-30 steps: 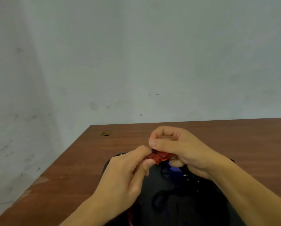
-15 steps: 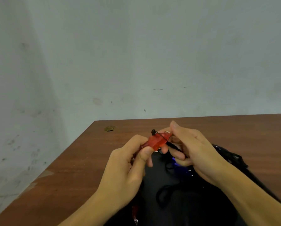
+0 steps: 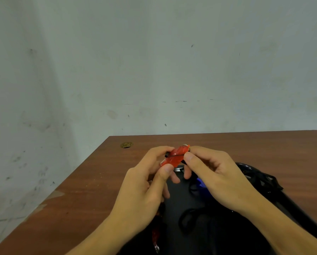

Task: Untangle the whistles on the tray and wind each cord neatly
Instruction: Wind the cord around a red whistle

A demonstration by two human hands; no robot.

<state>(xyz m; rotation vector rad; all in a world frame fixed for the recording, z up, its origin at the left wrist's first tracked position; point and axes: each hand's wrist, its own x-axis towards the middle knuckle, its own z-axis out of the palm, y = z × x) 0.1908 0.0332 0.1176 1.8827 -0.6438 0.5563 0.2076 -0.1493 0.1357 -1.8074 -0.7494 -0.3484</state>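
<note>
A translucent red whistle is held up above the black tray. My left hand pinches its near end between thumb and fingers. My right hand pinches its far end, where a metal ring shows. A thin black cord crosses the whistle's body. On the tray lie a blue whistle, partly behind my right hand, a loop of black cord, and a second red whistle at the tray's left edge below my left wrist.
The tray sits on a brown wooden table against a pale wall. A round brass-coloured hole fitting is near the table's far left corner. More black cord is bunched at the tray's right rim.
Both hands have lifted the red whistle from low over the tray and turned it. The black cord now lies across its body.
</note>
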